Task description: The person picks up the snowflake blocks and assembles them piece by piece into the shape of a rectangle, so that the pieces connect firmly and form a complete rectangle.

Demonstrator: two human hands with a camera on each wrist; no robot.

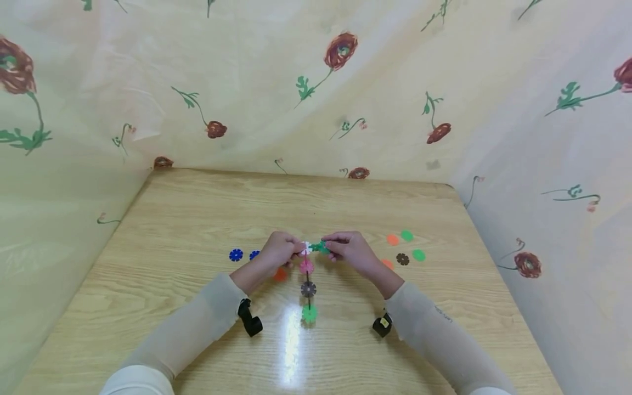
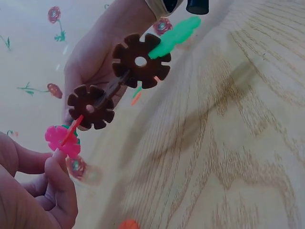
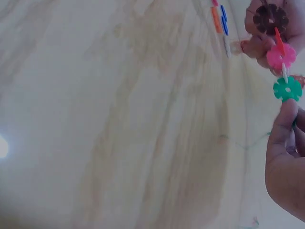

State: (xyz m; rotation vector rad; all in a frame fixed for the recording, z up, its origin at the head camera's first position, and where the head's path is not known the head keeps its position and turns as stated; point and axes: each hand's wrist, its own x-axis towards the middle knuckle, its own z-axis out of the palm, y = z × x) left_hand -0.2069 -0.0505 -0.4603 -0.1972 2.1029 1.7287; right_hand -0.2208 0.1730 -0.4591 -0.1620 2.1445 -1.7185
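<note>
Both hands hold one chain of notched plastic flower discs above the table. My left hand (image 1: 280,251) pinches it at a white disc (image 1: 307,248), thumb against fingers. With thumb and fingertips, my right hand (image 1: 351,251) grips a green disc (image 3: 287,89) slotted beside the white one. From the white disc a string hangs toward me: a pink disc (image 1: 306,267), then dark brown discs (image 2: 141,61), and a light green disc (image 1: 309,313) at the end. Thin edge-on discs link the flat ones.
Loose blue discs (image 1: 236,254) and an orange disc (image 1: 280,274) lie by the left forearm. Right of the right hand lie more loose discs: orange (image 1: 392,239), green (image 1: 418,254) and brown (image 1: 402,259). A flowered cloth (image 1: 257,82) surrounds the wooden table (image 1: 197,208) at the back and sides.
</note>
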